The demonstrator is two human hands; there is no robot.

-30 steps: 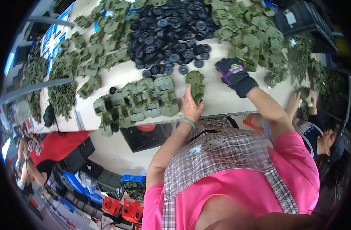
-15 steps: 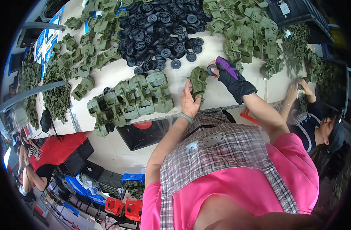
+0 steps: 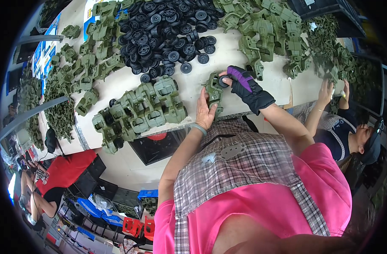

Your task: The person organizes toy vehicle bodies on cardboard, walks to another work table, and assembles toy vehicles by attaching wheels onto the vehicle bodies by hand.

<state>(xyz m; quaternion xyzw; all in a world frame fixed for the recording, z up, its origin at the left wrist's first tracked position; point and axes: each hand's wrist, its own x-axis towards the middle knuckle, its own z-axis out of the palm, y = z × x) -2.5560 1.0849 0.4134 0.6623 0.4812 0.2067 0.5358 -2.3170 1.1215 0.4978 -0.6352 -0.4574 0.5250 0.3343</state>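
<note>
My left hand (image 3: 205, 111) grips the near part of a green plastic toy vehicle body (image 3: 213, 89) at the table's front edge. In my right hand (image 3: 241, 84), which wears a black and purple fingerless glove, a small black wheel (image 3: 223, 81) is pinched between thumb and fingers. That wheel meets the right side of the vehicle body near its far end; whether it is seated there I cannot tell. To the left of my left hand stands a row of several green vehicle bodies (image 3: 153, 103), packed side by side.
A large heap of black wheels (image 3: 159, 36) lies beyond my hands. Piles of green vehicle parts flank it, at left (image 3: 102, 46) and right (image 3: 267, 34). A dark crate (image 3: 329, 15) stands at the far right. A co-worker (image 3: 343, 131) handles small parts on my right.
My right hand has moved left, bringing the wheel from a gap beside the vehicle body up against it. My left hand keeps its hold on the body. The whole view has shifted slightly.
</note>
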